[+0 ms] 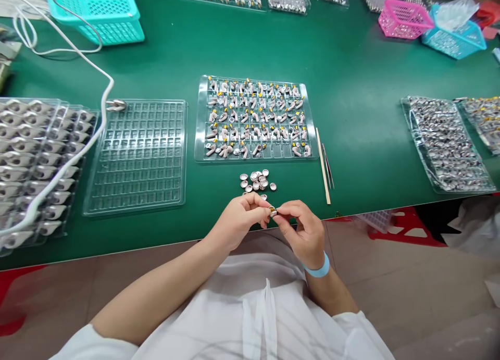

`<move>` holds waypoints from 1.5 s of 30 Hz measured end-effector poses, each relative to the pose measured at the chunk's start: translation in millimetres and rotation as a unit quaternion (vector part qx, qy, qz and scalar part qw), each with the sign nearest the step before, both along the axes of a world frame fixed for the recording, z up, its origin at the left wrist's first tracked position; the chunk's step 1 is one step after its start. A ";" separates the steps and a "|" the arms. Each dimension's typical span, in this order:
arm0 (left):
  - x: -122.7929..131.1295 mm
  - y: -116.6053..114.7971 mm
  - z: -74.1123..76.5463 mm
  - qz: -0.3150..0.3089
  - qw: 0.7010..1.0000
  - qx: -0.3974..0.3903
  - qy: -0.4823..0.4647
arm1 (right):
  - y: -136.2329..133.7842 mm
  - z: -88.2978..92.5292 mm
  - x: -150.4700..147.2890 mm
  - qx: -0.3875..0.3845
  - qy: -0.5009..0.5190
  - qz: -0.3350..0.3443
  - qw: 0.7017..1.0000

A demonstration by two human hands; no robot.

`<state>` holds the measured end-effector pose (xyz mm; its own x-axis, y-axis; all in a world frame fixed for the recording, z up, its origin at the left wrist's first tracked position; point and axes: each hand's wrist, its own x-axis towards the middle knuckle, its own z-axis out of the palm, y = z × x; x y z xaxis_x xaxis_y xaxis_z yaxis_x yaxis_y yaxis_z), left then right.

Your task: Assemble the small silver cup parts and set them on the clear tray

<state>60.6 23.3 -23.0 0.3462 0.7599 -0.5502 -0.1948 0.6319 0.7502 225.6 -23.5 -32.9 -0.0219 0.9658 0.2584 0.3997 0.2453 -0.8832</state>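
Observation:
At the table's near edge, my left hand (242,217) and my right hand (302,230) meet, fingertips pinched on one small round metal part (272,212) with a bit of yellow on it. The fingers cover much of it. Just beyond my hands lies a loose heap of small round metal caps (255,180). Behind the heap is a clear plastic tray (201,146) with rows of small curved parts (253,118) that carry yellow tabs. A few of its front-row pockets hold nothing. Right of this tray lie a thin wooden stick (322,164) and metal tweezers (327,164).
Left is a clear compartment tray (136,206) with one metal part (116,105) on its corner. Trays of larger metal parts (23,159) stand beside it under a white cable (88,144). Turquoise (128,29) and pink baskets (406,21) stand farther back. A filled tray (445,141) lies right.

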 end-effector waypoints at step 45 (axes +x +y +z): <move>4.8 5.2 6.4 -0.016 0.997 -0.064 -0.044 | 14.5 7.1 11.6 -0.054 0.005 0.067 0.996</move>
<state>65.4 28.5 -16.6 0.4196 0.6731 -0.6091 -0.2350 0.7286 0.6433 237.2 -9.0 -25.8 -0.1495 0.9766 0.1548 0.3600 0.1996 -0.9113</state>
